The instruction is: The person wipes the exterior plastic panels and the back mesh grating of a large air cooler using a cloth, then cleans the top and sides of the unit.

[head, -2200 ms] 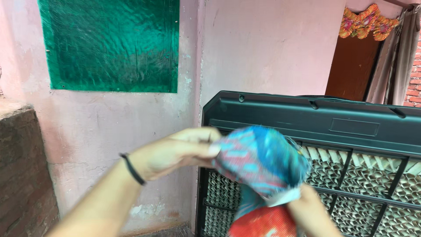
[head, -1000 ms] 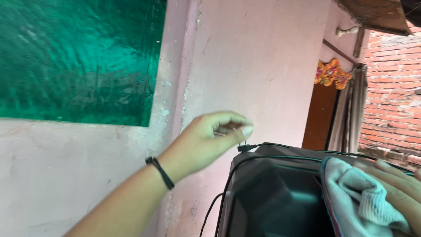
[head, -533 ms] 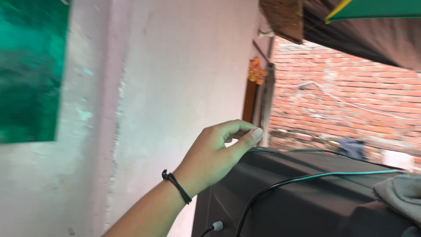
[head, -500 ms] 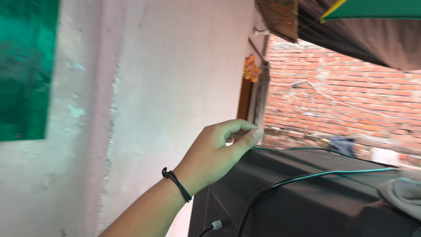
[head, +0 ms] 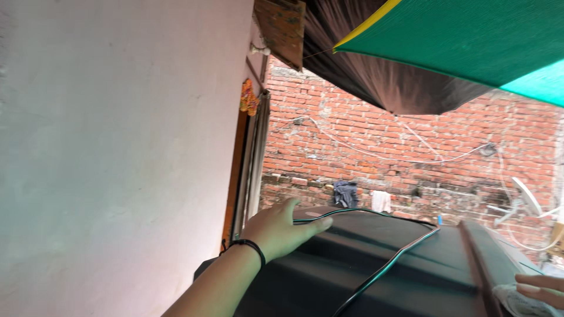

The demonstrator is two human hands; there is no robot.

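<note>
My left hand, with a black band on the wrist, lies on the dark top of a tall cooler cabinet. Its fingers are closed on a thin black cable that loops along the far edge of the top. A second run of the cable crosses the top diagonally. At the bottom right corner my right hand shows only its fingers, pressed on a pale cloth at the cabinet's right edge.
A pink plastered wall fills the left. Beyond the cabinet stand a doorway with a curtain and a brick wall with loose wires. A green and black tarp hangs overhead.
The view has swung right and upward, away from the green sheet on the wall. My left hand has lowered onto the cabinet top with the cable. The right hand has slid to the frame's corner.
</note>
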